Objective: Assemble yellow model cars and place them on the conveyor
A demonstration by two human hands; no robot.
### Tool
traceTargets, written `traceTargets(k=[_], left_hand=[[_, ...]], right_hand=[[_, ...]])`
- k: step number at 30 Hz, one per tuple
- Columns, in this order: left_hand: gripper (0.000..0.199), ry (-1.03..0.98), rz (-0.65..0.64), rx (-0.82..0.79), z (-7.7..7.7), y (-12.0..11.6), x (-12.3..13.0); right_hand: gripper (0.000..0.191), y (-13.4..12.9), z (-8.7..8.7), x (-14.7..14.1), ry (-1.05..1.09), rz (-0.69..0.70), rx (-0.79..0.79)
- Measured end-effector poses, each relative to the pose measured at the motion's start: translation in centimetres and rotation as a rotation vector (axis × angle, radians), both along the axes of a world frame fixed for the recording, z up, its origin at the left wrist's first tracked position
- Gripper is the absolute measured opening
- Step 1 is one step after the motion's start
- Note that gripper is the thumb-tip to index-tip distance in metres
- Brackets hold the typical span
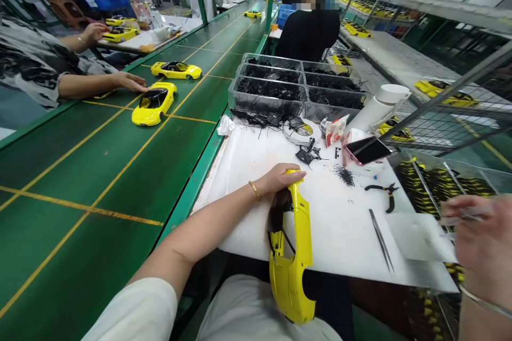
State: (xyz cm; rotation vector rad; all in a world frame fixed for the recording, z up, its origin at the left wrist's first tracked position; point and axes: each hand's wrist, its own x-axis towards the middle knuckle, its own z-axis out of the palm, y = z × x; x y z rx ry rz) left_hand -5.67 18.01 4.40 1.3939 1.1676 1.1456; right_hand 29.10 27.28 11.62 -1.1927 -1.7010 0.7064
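Note:
My left hand (pixel 280 178) is closed round the far end of a yellow toy car body (pixel 298 234), which is tipped on its side above the table's near edge. Its dark windshield and open cabin face left. At the far right my right hand (pixel 476 224) is raised and blurred, with its fingers at a thin, whitish item that I cannot make out. Beside it a white sheet (pixel 418 237) overhangs the table. Between the hands, metal tweezers (pixel 381 240) and black-handled pliers (pixel 386 192) lie on the white table top (pixel 248 154).
Clear bins (pixel 266 96) of black parts stand at the table's back. A white bottle (pixel 380 109) and a phone (pixel 368 149) are on the right. Left runs a green conveyor (pixel 120 170) with yellow cars, one touched by a co-worker's hand (pixel 130 81). Racks line the right.

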Motion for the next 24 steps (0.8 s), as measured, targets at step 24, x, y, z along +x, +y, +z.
traceTargets(k=[24], left_hand=[[0.042, -0.07, 0.062, -0.061, -1.0, -0.6, -0.1]], right_hand=[[0.034, -5.4, -7.7, -3.0, 0.09, -0.062, -0.238]])
